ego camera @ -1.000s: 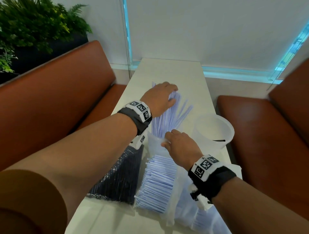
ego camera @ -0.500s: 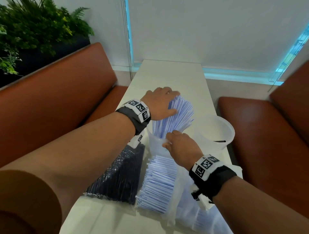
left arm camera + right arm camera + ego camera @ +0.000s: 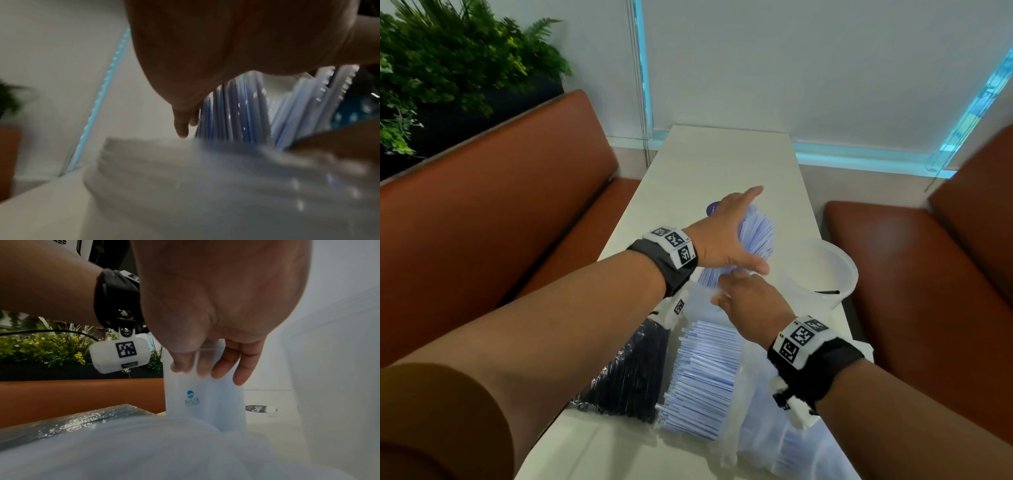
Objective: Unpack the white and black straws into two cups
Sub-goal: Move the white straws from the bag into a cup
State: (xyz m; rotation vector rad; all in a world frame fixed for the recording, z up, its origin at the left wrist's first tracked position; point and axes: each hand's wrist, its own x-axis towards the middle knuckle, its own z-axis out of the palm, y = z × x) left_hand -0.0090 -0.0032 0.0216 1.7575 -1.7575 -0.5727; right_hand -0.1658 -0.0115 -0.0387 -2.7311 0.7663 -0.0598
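Left hand (image 3: 726,236) lifts, bunching fanned white straws (image 3: 756,233) upright in cup (image 3: 205,399).
Its fingers (image 3: 750,195) spread flat; right hand (image 3: 750,301) pinches the rim; black straws (image 3: 626,377) remain bagged.

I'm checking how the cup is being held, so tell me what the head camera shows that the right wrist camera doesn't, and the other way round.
Head only: the left hand spread over the white straws that fan out of the tall cup.

Right wrist only: the right hand pinching that cup's rim, thumb behind the translucent wall and fingers in front, and the blue logo printed on the cup.

Both: the right hand, the pack of black straws and the orange bench.
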